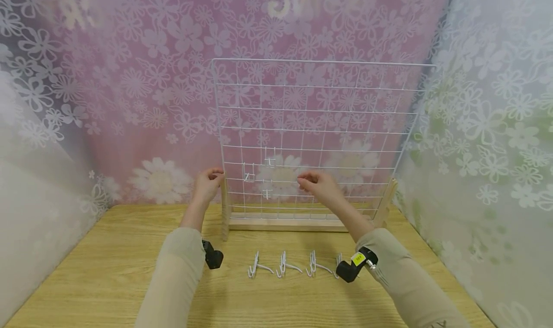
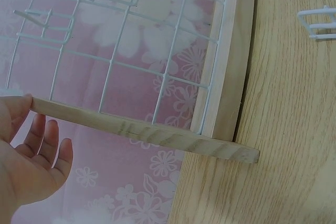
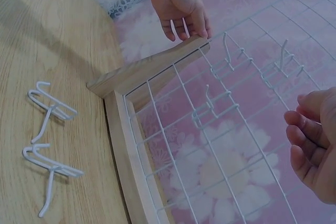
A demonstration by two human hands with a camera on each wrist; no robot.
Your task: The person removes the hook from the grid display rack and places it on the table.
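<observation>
A white wire grid (image 1: pixel 321 62) stands upright in a wooden base. My left hand (image 1: pixel 206 186) is at the grid's left edge, pinching the top of the left wooden post (image 2: pixel 110 123) with thumb and index finger; its other fingers curl loosely beside the post. In front of the middle of the grid, my right hand (image 1: pixel 321 188) hovers with loosely bent fingers and nothing in them. Three white wire hooks hang on the left part of the grid: an upper hook (image 1: pixel 270 162), a left hook (image 1: pixel 249 176) and a lower hook (image 1: pixel 267 192).
Several more white hooks (image 1: pixel 282 264) lie in a row on the wooden table (image 1: pixel 242 304), in front of the base; the rightmost is partly behind the right wrist camera (image 1: pixel 352 270). Behind the grid hangs a pink flowered cloth (image 1: pixel 151 102). Pale flowered cloth (image 1: pixel 488 174) borders the right side.
</observation>
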